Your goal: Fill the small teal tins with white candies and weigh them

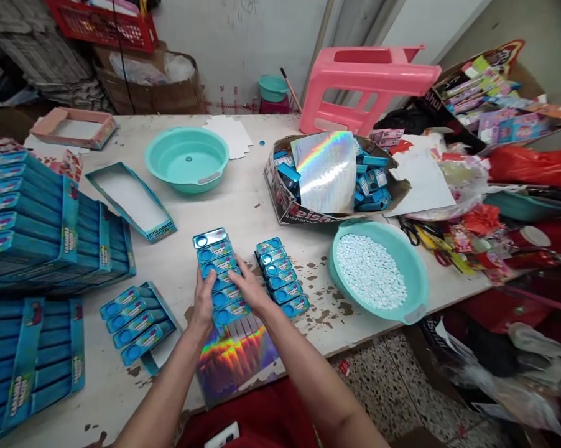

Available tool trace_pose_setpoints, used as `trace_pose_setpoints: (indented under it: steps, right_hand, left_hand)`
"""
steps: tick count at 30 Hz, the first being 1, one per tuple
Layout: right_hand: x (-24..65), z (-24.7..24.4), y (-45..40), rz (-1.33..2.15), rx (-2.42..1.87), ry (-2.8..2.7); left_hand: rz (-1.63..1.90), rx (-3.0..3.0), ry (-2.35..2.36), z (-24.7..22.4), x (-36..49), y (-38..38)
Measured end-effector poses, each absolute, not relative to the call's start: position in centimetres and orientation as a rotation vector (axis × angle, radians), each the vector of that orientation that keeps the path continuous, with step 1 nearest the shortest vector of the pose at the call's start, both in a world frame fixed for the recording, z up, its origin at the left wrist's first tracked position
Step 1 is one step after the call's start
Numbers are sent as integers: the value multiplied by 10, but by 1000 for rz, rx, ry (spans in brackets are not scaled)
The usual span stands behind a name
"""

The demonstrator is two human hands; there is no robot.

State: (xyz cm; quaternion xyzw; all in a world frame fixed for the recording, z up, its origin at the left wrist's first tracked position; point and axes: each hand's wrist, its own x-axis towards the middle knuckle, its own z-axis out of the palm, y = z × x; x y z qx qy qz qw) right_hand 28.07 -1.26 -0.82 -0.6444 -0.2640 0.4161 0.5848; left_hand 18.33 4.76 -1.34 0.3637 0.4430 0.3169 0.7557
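Around one blue-box row (221, 277), left hand (206, 298) and right hand (251, 287) curl, gripping.

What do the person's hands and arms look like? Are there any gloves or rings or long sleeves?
Both the left hand and the right hand are bare, with no gloves, and I can't see any rings. No watch or bracelet shows on the wrists. The forearms are bare too, without sleeves. What looks like red clothing shows between them.
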Motion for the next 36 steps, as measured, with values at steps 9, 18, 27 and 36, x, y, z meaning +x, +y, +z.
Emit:
trace_pose_setpoints:
  steps: [9,18,27,36]
  right_hand:
    - [301,-25,-27,494,-1931,-923]
    - [358,-43,-43,288,-2650,-641]
    - [360,-46,-43,259,-2651,-607]
    - [385,5,-75,571,-1701,-202]
  left_hand:
    - [784,1894,1262,-22,205,90]
    - [-390,2428,405,-18,362,101]
    - [-337,2728,471,12,343,101]
    - [130,2554,-91,121,305,111]
